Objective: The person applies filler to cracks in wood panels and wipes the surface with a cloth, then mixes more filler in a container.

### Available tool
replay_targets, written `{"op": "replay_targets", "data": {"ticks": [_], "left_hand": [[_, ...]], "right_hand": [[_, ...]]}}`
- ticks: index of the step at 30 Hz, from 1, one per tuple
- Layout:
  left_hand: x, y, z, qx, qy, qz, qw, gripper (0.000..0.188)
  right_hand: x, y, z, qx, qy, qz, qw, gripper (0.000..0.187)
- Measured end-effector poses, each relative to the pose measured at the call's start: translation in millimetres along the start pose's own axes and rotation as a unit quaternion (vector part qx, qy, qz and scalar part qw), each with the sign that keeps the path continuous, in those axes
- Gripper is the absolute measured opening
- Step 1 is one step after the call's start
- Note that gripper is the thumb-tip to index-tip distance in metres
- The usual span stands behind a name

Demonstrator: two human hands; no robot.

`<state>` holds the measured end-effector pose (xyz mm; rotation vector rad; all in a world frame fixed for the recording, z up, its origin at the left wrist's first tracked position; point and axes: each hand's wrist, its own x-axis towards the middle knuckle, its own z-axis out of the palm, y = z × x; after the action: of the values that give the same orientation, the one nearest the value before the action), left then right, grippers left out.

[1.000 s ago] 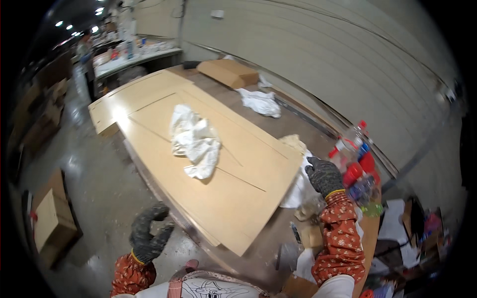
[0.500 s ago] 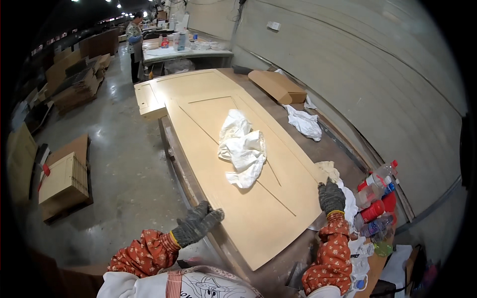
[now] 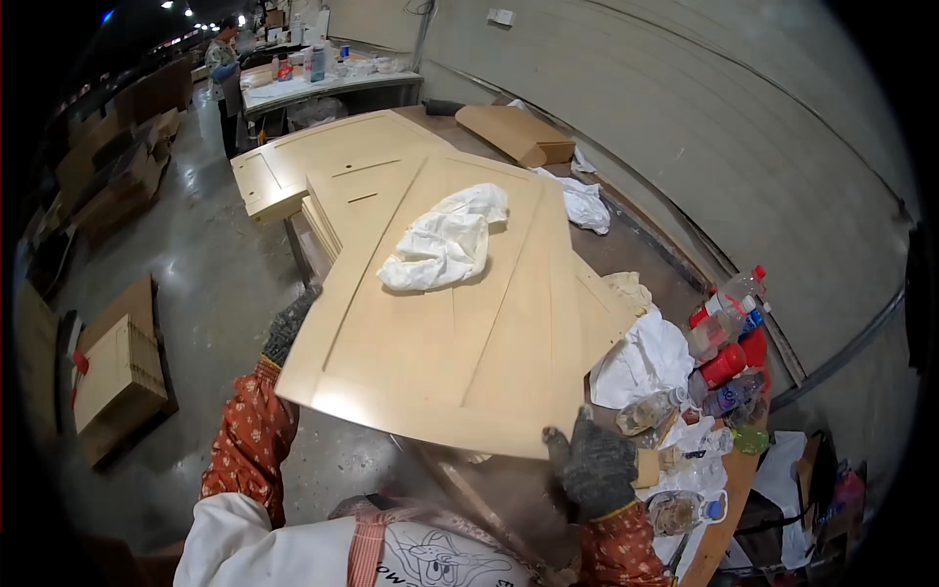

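Note:
A cream cabinet door panel (image 3: 411, 357) with grooved lines lies askew across a stack of similar panels (image 3: 377, 142). Its near edge points toward me and juts past the stack. My left hand (image 3: 290, 323), in a dark grey knit glove, is closed round the panel's left edge, with most fingers hidden. At the near right corner, my right hand (image 3: 597, 462), gloved alike, grips the edge between thumb and fingers. A crumpled white cloth (image 3: 445, 240) rests on top of the panel, apart from both hands.
Plastic bottles (image 3: 724, 364) and white rags (image 3: 646, 362) crowd the bench's right side. A cardboard box (image 3: 518, 135) sits along the wall. At left, more panels (image 3: 122, 377) are stacked on the floor. A person (image 3: 225, 83) stands by a cluttered far table (image 3: 333, 88).
The top panel has turned clockwise, its near end swinging left and uncovering panels beneath. The cloth has shifted with it. My left hand moved up and left; my right hand moved nearer.

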<state>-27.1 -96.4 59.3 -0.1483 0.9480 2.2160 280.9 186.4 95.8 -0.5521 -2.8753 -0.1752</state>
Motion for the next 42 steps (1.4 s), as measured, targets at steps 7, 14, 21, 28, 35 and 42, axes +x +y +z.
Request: {"op": "replay_targets", "data": {"ticks": [7,14,21,28,35,42], "left_hand": [[5.8,-46.8,-118.8,0.260,0.123,0.155,0.945,0.041],[-64.5,-90.2,-96.6,0.283,-0.068,-0.014,0.957,0.059],[-90.1,-115.5,-60.8,0.148,-0.255,0.105,0.950,0.068],[-98.3,-108.6,-35.5,0.599,-0.137,0.276,0.739,0.030],[-99.4,-119.6,-31.1,0.661,-0.019,0.520,0.541,0.040],[-92.0,-126.7,-30.5,0.527,-0.137,0.484,0.684,0.048]], "right_hand": [[67.2,-2.0,-47.5,0.190,0.036,-0.069,0.979,0.062],[232.2,-84.4,-32.6,0.121,0.015,-0.198,0.973,0.099],[275.7,-121.6,47.5,0.115,0.086,-0.233,0.962,0.038],[187.6,-63.0,19.6,0.244,0.075,-0.249,0.934,0.025],[37.8,-28.0,-32.1,0.161,-0.076,-0.306,0.935,0.032],[-1.4,41.3,-65.7,0.022,0.061,-0.108,0.992,0.032]]}}
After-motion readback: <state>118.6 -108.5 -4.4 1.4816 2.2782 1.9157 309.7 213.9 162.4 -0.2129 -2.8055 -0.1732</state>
